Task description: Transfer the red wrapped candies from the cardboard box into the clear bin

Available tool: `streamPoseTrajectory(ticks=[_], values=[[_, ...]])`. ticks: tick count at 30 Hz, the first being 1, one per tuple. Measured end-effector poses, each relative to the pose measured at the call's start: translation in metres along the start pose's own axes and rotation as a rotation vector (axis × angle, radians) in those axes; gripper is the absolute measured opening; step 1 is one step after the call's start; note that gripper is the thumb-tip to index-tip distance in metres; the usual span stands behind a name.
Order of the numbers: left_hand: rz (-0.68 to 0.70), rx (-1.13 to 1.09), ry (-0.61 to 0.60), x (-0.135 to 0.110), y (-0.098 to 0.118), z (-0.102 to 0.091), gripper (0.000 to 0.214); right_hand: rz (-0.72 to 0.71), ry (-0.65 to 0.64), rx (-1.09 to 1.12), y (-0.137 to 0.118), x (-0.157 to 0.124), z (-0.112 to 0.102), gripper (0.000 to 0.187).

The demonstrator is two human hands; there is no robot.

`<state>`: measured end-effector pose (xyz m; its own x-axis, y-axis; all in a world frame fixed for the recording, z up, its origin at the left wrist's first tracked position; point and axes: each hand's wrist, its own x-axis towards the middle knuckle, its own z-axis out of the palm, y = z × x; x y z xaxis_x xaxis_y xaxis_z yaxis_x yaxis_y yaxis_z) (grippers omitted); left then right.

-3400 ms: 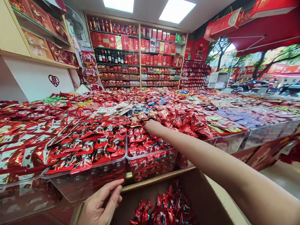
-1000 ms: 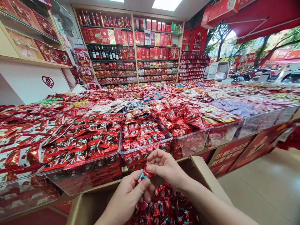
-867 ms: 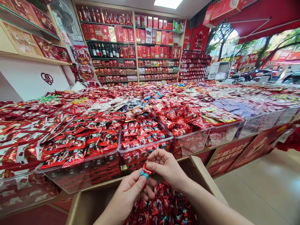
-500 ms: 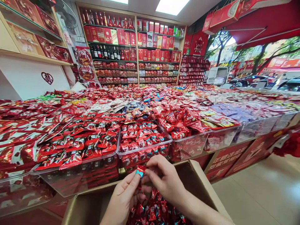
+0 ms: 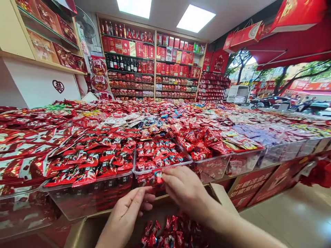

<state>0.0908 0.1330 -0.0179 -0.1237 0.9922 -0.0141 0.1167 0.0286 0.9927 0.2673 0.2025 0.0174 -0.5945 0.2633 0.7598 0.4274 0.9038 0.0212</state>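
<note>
Small red-wrapped candy pinched in right hand fingertips, just in front of the clear bin, above the open cardboard box. Right forearm enters from lower right, palm down. Left hand sits below-left of the candy, fingers loosely spread, gripping nothing, near it but apart. Loose candies lie in the box. Bins crowd the counter.

I log: held candy red wrapper, blue tip; bin clear, its packs red and white; box plain brown, sweets in it shiny red.
</note>
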Motion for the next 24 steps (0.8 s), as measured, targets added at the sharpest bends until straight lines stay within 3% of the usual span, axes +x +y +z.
streamPoseTrajectory(ticks=[4,7,9,14,24], values=[[0.137,0.411,0.144,0.012,-0.007,-0.018,0.031,0.097,-0.205,-0.260,0.060,0.047,-0.012,0.020],[0.250,0.650,0.169,0.013,-0.013,-0.017,0.024,0.225,-0.431,-0.413,0.099,0.077,-0.005,0.023],[0.342,0.769,0.185,0.012,-0.016,-0.013,0.020,0.265,-0.512,-0.455,0.114,0.089,0.003,0.024],[0.453,0.841,0.191,0.011,-0.022,-0.010,0.017,0.249,-0.608,-0.480,0.117,0.099,0.014,0.021],[0.512,0.882,0.159,0.010,-0.020,-0.010,0.017,0.114,-0.805,-0.513,0.111,0.090,0.013,0.020]])
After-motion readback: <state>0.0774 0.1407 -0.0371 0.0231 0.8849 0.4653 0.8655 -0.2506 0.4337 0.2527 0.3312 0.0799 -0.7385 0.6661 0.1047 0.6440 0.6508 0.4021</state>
